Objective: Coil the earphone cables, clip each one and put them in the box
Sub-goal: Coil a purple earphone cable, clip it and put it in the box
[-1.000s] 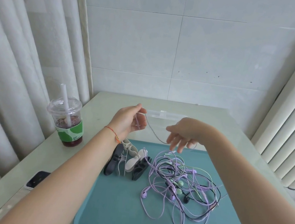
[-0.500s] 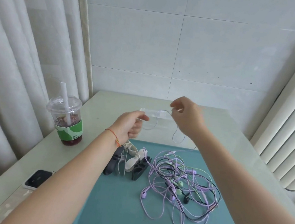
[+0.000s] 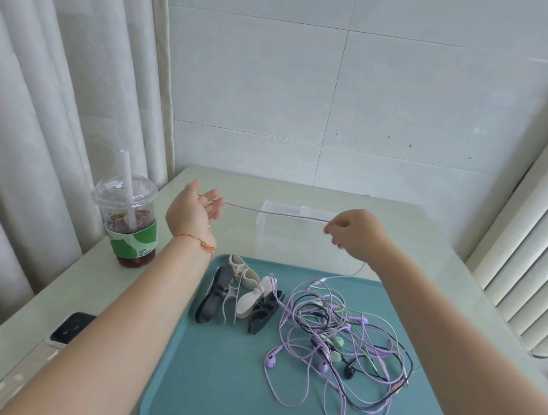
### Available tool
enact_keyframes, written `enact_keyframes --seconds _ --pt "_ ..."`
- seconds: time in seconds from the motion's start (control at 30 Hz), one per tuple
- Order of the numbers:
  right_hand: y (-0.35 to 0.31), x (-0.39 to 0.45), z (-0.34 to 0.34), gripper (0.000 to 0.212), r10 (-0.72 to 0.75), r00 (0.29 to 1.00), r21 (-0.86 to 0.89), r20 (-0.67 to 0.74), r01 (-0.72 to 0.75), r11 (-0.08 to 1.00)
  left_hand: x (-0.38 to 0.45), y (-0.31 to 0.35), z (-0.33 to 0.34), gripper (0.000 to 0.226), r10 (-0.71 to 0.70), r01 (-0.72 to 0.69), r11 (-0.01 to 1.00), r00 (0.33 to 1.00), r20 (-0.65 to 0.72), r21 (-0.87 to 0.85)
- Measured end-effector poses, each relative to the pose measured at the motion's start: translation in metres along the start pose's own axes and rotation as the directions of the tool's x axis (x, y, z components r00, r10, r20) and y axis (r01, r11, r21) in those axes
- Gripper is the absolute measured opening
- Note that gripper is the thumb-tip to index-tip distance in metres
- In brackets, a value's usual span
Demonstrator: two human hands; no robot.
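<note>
Pale pleated curtains (image 3: 32, 81) fill the left edge of the frame. Below them, at lower left, a black phone (image 3: 73, 325) lies near the edge of a pale green table (image 3: 48, 290). Just right of it and further back stands a clear plastic cup with a white straw and a green sleeve (image 3: 127, 220), close to the curtain.

Left of centre, the left hand (image 3: 192, 213) is raised above the table with fingers nearly straight and spread, palm turned inward. A thin lilac earphone cable (image 3: 275, 211) passes across its fingers; a strand hangs down by the wrist. The cable runs taut to the right hand (image 3: 355, 234), whose curled fingers pinch it. Behind the stretched cable sits a clear plastic box (image 3: 282, 239), open-topped, on the table past the far edge of a teal plastic tray (image 3: 209, 389).

On the tray, left of middle, lies a cluster of black and cream plastic clips (image 3: 241, 296). Right of them sprawls a tangle of lilac, green and black earphone cables (image 3: 346, 340), joined to the held cable. Bare tray surface lies at the bottom centre of the frame. White vertical blinds (image 3: 538, 239) close the right edge.
</note>
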State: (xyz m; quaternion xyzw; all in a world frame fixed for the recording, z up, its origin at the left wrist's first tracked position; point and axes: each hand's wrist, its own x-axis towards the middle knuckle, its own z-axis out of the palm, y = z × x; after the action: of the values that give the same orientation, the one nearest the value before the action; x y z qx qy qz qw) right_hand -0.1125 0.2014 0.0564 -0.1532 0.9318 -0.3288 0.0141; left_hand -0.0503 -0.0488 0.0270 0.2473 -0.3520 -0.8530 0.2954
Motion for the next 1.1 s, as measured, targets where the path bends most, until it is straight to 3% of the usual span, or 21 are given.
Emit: enact_keyframes --seconds 0.13,0.2,0.27,0.4,0.47,0.57,0.7,0.77,0.8,0.87,0.93,1.0,1.1 --pt "-0.003 -0.002 -0.016 0.025 0.004 0.998 -0.077 -0.064 -0.009 0.997 -0.023 -0.012 0.015 0.012 -0.136 0.06 0.95 0.963 0.234 0.307" --pt "-0.014 -0.006 -0.018 0.032 -0.019 1.0 -0.072 -0.012 0.018 0.997 -0.038 -0.021 0.023 0.009 -0.204 -0.017 0.855 0.908 0.366 0.518" --pt "-0.025 -0.009 -0.017 0.037 -0.052 0.996 0.087 0.07 0.046 0.995 -0.052 -0.029 0.03 0.011 -0.259 -0.134 0.763 0.833 0.489 0.633" --pt "-0.04 -0.016 -0.015 0.033 -0.099 0.974 0.598 0.203 -0.043 0.801 -0.074 -0.04 0.046 0.012 -0.321 -0.266 0.711 0.701 0.637 0.651" --pt "-0.042 -0.018 -0.018 0.03 -0.108 0.966 0.686 0.234 -0.086 0.722 -0.079 -0.042 0.051 0.014 -0.28 -0.287 0.721 0.713 0.643 0.631" --pt "-0.039 -0.016 -0.024 0.027 -0.082 0.976 0.777 0.201 -0.108 0.62 -0.079 -0.043 0.053 0.017 -0.221 -0.381 0.657 0.728 0.649 0.651" --pt "-0.035 -0.012 -0.035 0.022 0.023 0.999 0.867 0.034 -0.041 0.497 -0.076 -0.043 0.047 0.016 -0.366 -0.473 0.527 0.624 0.69 0.706" --pt "-0.033 -0.009 -0.04 0.016 0.056 0.998 0.886 -0.02 -0.008 0.463 -0.073 -0.044 0.043 0.019 -0.435 -0.436 0.547 0.581 0.688 0.714" --pt "-0.032 -0.008 -0.041 0.015 0.068 0.997 0.882 -0.034 -0.002 0.472 -0.072 -0.044 0.041 0.02 -0.43 -0.39 0.59 0.589 0.684 0.707" --pt "-0.031 -0.01 -0.035 0.019 0.08 0.997 0.858 -0.004 -0.037 0.513 -0.068 -0.043 0.041 0.022 -0.362 -0.255 0.71 0.667 0.651 0.656" --pt "-0.028 -0.014 -0.024 0.019 0.074 0.991 0.809 0.115 -0.137 0.571 -0.064 -0.04 0.043 0.022 -0.328 -0.101 0.809 0.739 0.588 0.579" --pt "-0.024 -0.018 -0.013 0.015 0.028 0.971 0.688 0.238 -0.189 0.7 -0.06 -0.038 0.045 0.021 -0.357 0.023 0.844 0.77 0.529 0.537" --pt "-0.022 -0.021 -0.002 0.021 -0.075 0.955 0.493 0.289 -0.081 0.866 -0.06 -0.037 0.045 0.02 -0.391 0.11 0.847 0.792 0.469 0.52"
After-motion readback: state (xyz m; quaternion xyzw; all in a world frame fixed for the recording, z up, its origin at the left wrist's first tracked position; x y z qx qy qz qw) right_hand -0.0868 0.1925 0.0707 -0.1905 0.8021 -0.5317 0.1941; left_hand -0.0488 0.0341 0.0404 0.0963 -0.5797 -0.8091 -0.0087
